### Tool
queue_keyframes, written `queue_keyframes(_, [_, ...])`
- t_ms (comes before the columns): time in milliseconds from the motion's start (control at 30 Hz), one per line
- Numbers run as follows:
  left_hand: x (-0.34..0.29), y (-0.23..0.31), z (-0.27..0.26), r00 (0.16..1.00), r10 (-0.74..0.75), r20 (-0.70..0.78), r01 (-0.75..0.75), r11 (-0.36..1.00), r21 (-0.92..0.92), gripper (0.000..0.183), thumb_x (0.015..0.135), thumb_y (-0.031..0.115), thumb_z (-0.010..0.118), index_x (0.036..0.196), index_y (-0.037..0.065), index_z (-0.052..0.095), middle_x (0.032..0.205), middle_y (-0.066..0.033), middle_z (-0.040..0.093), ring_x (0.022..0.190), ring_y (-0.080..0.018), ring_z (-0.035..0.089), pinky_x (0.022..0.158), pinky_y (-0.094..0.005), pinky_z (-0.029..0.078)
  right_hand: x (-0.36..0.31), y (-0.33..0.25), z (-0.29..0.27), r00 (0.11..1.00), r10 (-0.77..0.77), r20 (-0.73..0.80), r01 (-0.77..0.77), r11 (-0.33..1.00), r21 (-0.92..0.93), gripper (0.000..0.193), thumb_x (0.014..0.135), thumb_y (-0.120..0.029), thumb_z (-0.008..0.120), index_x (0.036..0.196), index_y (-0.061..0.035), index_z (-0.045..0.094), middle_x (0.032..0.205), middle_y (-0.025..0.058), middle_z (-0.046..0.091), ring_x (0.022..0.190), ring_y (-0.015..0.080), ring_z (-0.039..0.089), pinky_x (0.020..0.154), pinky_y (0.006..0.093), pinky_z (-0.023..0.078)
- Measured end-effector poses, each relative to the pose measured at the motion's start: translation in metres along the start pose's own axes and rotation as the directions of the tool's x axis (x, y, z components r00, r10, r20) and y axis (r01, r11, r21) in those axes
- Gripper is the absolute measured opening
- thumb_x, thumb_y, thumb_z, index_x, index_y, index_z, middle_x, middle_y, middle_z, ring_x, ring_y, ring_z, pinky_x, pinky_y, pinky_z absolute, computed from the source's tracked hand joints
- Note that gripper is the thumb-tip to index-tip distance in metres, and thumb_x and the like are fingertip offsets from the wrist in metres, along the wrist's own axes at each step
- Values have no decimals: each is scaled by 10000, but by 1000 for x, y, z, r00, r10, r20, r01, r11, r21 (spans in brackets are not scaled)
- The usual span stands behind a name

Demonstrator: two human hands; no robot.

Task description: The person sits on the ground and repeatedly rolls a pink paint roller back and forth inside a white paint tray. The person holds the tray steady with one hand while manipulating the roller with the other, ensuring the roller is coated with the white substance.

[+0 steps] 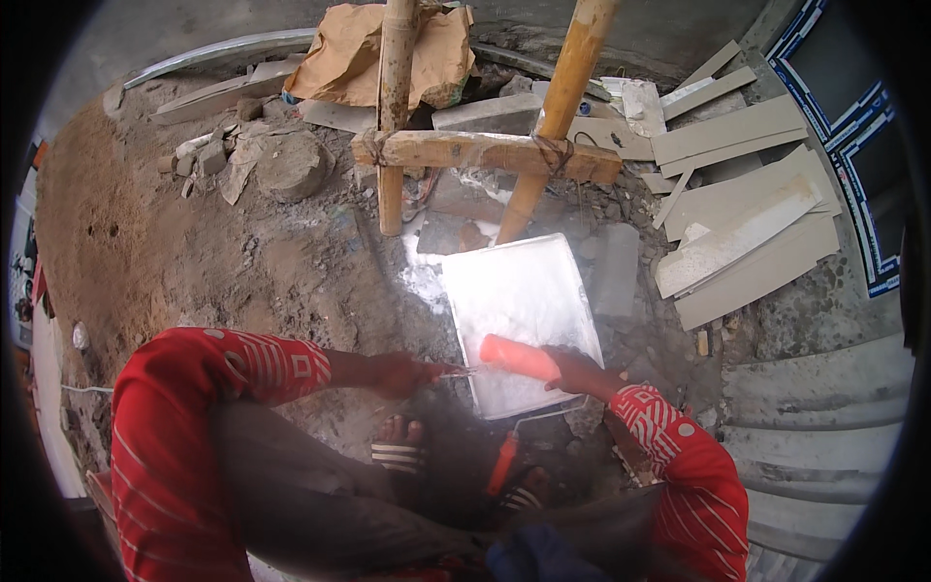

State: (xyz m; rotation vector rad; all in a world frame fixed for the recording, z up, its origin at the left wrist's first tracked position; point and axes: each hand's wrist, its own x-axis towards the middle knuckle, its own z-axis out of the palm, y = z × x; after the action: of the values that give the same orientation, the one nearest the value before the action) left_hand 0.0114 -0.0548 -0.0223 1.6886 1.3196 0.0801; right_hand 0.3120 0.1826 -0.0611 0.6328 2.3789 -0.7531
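A smooth salmon-orange cylinder (514,357) lies in the grip of my right hand (580,372), tilted over the white tray. Whether it is a roller sleeve or a container, I cannot tell. My left hand (400,375) is closed on a thin, shiny tool (456,372), whose tip reaches the cylinder's left end; its exact kind is too blurred to name. Below both hands, the squarish white tray (524,276) has a whitened inside. At its near edge, a paint roller frame (502,463) with an orange handle and bent wire lies between my feet.
Two wooden poles (392,116) joined by a crossbar (485,153) stand just beyond the tray. White spill (423,274) marks the soil beside it. Cut boards (747,228) are piled at right, above corrugated sheets (815,417). Crumpled brown paper (349,58) lies at the back wall.
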Motion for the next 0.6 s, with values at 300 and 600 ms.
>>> queue_keyframes(300, [14,11,2,998,49,-39,-55,982,-179,457,1040,297,381,1494,279,342,818,-170,622,740,-276,613,753,-425,492,-11,40,-17,988,-153,38,151,987,50,797,687,-346,838,1338,-19,515,1334,202,549,1234,349,515,1054,432,389])
queue_keyframes(600, [9,12,3,983,9,182,101,802,-589,464,1062,317,370,1514,219,319,740,5,492,681,-64,505,633,-264,459,-26,57,-12,974,-217,-65,224,965,135,703,790,-427,737,1314,-6,531,1239,217,606,1150,357,578,970,426,457])
